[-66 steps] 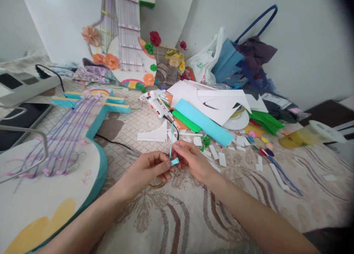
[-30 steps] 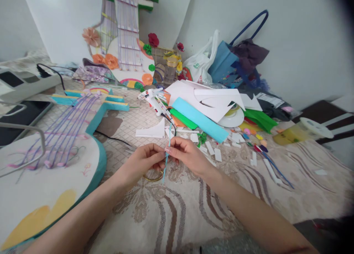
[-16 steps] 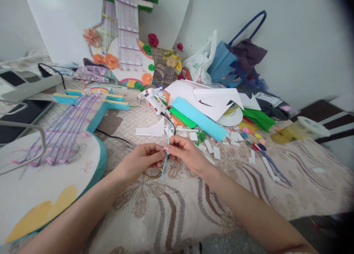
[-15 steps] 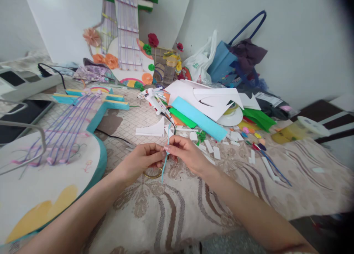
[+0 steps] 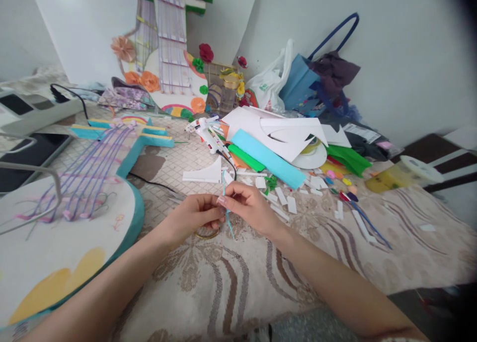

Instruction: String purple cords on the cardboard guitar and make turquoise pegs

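A thin light-blue paper strip (image 5: 230, 226) is pinched where my two hands meet over the tablecloth. My left hand (image 5: 196, 215) is closed, its thumb and fingertips on the strip from the left. From the other side my right hand (image 5: 249, 205) grips the same strip, fingers curled. One end of the strip hangs below the hands and the other sticks up above them; its middle is hidden by fingers. Under my left fingers lie scissors with yellowish handles (image 5: 207, 233), partly covered. A craft guitar (image 5: 93, 222) with purple strings and blue sides lies at the left.
A white glue gun (image 5: 206, 133) lies behind my hands, its black cord curving close to them. Paper sheets (image 5: 276, 133), a blue roll (image 5: 268, 158) and white scraps (image 5: 291, 205) spread to the right. A decorated guitar (image 5: 173, 58) stands at the back; a plastic tub (image 5: 404, 175) lies far right.
The strip has turned in my fingers: its lower end now points slightly right instead of left, and its upper end has shifted left. Both hands keep their hold almost in place.
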`<state>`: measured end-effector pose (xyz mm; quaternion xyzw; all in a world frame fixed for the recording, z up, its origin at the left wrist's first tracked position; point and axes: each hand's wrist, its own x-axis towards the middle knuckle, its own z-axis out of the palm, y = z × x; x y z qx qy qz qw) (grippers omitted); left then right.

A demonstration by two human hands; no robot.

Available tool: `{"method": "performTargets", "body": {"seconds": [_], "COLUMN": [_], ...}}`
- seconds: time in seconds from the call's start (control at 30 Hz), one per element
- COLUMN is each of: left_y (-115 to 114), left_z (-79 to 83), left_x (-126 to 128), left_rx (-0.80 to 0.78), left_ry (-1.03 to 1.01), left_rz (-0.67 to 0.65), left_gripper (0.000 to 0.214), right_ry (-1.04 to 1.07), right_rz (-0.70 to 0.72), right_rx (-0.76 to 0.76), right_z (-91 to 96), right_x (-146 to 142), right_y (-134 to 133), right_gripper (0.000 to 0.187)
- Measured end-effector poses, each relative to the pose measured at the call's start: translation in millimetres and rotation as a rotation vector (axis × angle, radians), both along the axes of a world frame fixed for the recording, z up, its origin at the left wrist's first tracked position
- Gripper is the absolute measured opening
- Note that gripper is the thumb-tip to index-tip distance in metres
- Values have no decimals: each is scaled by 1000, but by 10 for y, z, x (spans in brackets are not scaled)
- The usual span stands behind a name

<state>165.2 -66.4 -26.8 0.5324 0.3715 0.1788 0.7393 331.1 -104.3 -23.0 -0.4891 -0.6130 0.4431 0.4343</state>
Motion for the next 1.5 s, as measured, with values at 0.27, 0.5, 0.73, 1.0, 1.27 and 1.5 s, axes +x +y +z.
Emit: {"method": "performTargets", "body": {"seconds": [0.27,0.5,0.73,1.0,1.27,1.5], "left_y": [11,27,18,33,28,61], "left_z": [22,-5,15,24,11,11], "left_x": [13,11,6,1,-2,-22], "left_rx": [66,34,36,93,127,2], "left_ry": [-5,-97,-106,-85,-76,-203], "left_rz": [51,123,103,129,123,264], "left_gripper": [22,26,24,25,21,20], "right_ry": [-84,32,116,102,70,-28], "right_rz": [-23,-82,-124,-93,-142,-107], "right_rx": [195,124,-50,-119,-112,13], "right_z": [54,-5,-37,-45,-85,-4], "right_x": [-9,-4,8,9,5,96], "right_y": [-16,0,12,16,18,145], "right_gripper": [12,13,25,15,11,19]}}
